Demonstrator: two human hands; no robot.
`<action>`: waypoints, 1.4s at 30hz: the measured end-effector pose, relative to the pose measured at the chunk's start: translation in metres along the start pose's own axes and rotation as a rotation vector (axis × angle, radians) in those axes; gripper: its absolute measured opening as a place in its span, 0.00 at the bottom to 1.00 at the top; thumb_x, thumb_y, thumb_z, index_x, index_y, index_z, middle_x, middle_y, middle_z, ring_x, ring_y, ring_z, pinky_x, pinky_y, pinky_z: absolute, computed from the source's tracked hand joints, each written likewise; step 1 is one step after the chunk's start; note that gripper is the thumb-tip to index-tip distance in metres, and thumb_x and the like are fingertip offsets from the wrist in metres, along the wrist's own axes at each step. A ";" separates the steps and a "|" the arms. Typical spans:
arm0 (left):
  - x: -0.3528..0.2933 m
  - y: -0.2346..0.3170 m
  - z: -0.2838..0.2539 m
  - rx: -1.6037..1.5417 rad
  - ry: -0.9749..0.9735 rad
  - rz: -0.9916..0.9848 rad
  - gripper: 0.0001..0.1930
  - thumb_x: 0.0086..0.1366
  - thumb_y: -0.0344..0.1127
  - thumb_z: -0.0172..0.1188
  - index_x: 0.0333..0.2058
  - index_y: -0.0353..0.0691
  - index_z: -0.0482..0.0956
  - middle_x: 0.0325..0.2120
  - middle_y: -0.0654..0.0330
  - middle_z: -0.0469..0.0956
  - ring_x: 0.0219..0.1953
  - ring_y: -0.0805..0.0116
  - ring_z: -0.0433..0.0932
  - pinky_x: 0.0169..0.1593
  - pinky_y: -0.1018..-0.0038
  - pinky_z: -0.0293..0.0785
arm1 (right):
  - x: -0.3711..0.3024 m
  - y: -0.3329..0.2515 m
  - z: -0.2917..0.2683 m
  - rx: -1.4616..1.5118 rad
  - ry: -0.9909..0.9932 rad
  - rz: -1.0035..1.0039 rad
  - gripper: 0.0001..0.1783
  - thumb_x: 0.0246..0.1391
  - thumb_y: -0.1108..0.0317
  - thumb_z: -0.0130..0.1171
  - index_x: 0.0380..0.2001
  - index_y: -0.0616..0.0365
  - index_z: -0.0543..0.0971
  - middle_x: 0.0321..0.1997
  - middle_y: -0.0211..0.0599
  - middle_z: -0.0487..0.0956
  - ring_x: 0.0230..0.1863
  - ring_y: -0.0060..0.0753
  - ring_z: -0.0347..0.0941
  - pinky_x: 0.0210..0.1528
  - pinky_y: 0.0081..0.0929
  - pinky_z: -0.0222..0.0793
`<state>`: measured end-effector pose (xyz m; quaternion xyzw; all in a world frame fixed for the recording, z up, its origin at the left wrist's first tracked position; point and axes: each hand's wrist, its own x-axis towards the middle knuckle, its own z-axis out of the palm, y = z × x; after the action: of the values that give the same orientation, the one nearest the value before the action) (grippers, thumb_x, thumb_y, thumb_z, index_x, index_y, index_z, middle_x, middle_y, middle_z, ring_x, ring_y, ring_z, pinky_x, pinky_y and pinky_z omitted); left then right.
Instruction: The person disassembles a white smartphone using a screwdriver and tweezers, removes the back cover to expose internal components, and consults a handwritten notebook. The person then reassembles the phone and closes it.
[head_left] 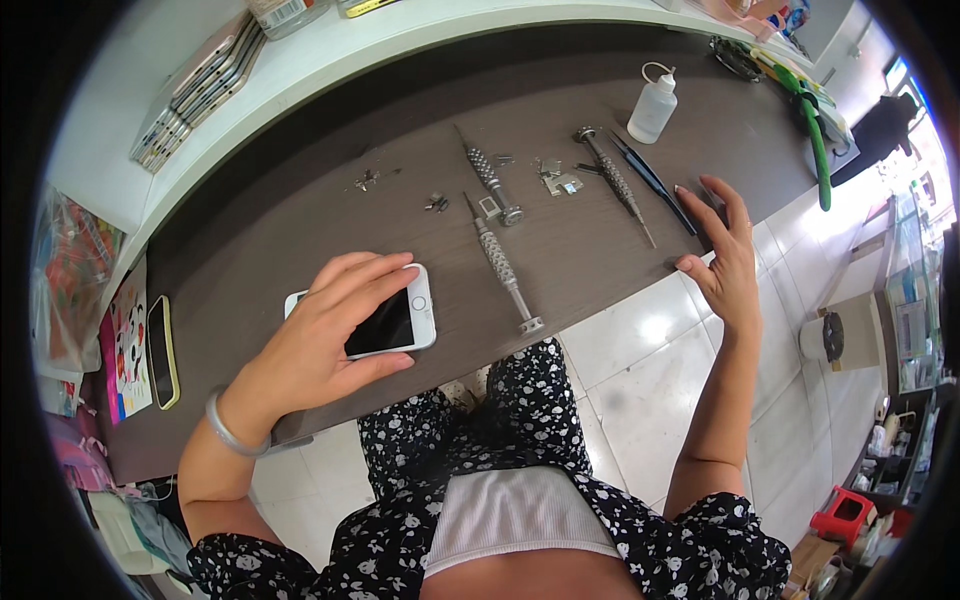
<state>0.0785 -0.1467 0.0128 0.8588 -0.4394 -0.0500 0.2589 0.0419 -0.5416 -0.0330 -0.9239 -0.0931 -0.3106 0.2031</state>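
Observation:
A white smartphone point(423, 305) with a dark screen lies on the brown desk, its round home button toward the right. My left hand point(345, 310) spans it, fingers at the far edge and thumb at the near edge, hiding much of it. At the desk's front edge, my right hand point(722, 250) is open, fingers spread and bent beside the dark tweezers point(655, 180), apparently holding nothing. Left of the tweezers is a knurled metal screwdriver point(618, 182). Two more lie mid-desk: one screwdriver point(488, 180) farther back, another screwdriver point(500, 262) nearer me.
Small metal parts point(557, 180) lie in little groups between the tools. A clear squeeze bottle point(652, 110) stands behind the tweezers. At the far left is a yellow-edged phone point(160, 352). Stacked phones point(200, 95) sit on the white curved ledge point(350, 42). A green strap-like object point(815, 145) hangs at right.

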 end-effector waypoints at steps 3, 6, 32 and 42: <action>-0.006 0.007 -0.002 0.045 -0.015 -0.023 0.46 0.36 0.49 0.72 0.55 0.34 0.66 0.57 0.51 0.62 0.57 0.50 0.61 0.58 0.61 0.58 | -0.004 0.003 -0.006 0.028 -0.033 0.019 0.40 0.29 0.40 0.66 0.44 0.59 0.76 0.50 0.40 0.72 0.52 0.43 0.68 0.51 0.36 0.66; -0.010 0.018 0.002 0.108 -0.005 -0.050 0.48 0.35 0.54 0.73 0.54 0.35 0.66 0.56 0.50 0.61 0.57 0.49 0.61 0.58 0.60 0.59 | -0.014 0.000 -0.015 -0.008 -0.001 -0.009 0.30 0.29 0.59 0.73 0.40 0.60 0.77 0.49 0.40 0.74 0.56 0.44 0.67 0.53 0.36 0.67; -0.023 -0.012 0.012 0.156 0.313 0.038 0.33 0.38 0.46 0.72 0.45 0.39 0.75 0.42 0.56 0.74 0.43 0.57 0.71 0.46 0.67 0.69 | -0.014 -0.069 0.025 0.245 0.215 -0.106 0.06 0.42 0.85 0.59 0.26 0.64 0.75 0.36 0.42 0.79 0.46 0.42 0.74 0.47 0.29 0.68; -0.025 -0.004 0.005 0.110 0.192 -0.078 0.37 0.38 0.50 0.71 0.46 0.35 0.73 0.44 0.55 0.70 0.43 0.55 0.69 0.47 0.64 0.68 | 0.025 -0.130 0.048 0.299 -0.166 -0.129 0.08 0.39 0.82 0.61 0.25 0.62 0.75 0.31 0.39 0.78 0.29 0.36 0.73 0.31 0.25 0.68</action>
<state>0.0644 -0.1270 0.0032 0.8888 -0.3810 0.0468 0.2503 0.0490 -0.4028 -0.0115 -0.8979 -0.2139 -0.2285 0.3096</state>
